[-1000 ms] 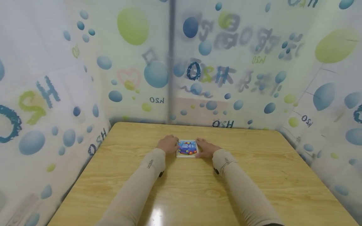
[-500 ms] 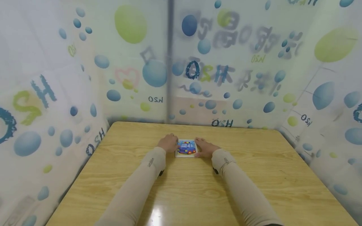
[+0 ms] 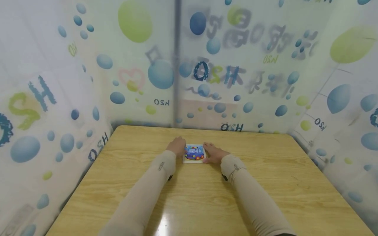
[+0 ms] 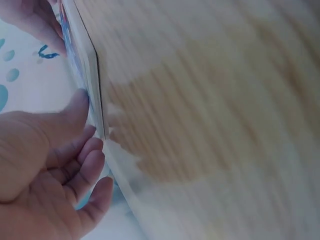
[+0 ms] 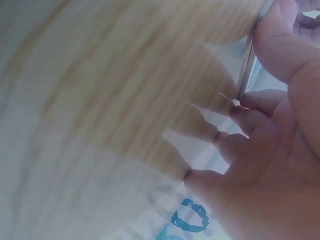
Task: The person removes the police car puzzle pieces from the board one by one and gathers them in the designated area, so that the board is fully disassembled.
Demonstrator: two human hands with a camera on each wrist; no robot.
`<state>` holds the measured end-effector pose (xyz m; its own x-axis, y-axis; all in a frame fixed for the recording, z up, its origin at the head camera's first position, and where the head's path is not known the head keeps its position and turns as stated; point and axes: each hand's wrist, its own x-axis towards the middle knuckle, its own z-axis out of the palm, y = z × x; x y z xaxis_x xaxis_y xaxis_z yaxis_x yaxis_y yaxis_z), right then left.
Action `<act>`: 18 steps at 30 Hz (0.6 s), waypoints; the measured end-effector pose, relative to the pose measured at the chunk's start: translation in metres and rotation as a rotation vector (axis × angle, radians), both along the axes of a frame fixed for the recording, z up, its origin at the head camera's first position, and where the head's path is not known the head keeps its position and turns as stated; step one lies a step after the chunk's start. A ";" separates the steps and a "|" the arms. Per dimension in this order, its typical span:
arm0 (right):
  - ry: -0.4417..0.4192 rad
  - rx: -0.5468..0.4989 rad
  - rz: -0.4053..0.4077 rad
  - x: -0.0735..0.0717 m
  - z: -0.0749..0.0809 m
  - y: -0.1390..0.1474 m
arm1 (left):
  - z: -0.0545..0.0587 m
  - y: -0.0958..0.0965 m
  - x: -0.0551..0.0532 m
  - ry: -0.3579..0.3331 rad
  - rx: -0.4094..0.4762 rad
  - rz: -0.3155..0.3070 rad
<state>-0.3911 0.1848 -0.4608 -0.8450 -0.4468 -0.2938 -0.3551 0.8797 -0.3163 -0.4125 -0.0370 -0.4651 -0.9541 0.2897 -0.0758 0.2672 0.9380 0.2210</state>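
A flat square board (image 3: 195, 153) with a cartoon blue car on its face and a pale border lies on the wooden table. My left hand (image 3: 176, 146) grips its left side, thumb and bent fingers at the edge in the left wrist view, where the board's side (image 4: 91, 62) shows as thin layers. From the opposite side my right hand (image 3: 215, 154) holds the board, its thumb by the near corner and forefinger by the far one. In the right wrist view the other fingertips (image 5: 200, 179) of the right hand rest on the tabletop, spread apart.
The wooden table (image 3: 195, 196) stretches around both forearms, with rounded far corners. Pale curtains (image 3: 141, 59) printed with blue and green drops enclose it at the back and both sides. Beige sleeves (image 3: 153, 183) cover both arms.
My left hand has turned slightly, and its thumb no longer shows over the car picture. The right hand and the board stay nearly in place; the head view has shifted a little.
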 end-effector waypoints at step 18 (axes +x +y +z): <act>0.009 -0.008 -0.002 -0.001 -0.002 -0.004 | -0.005 0.006 -0.012 -0.025 -0.027 0.043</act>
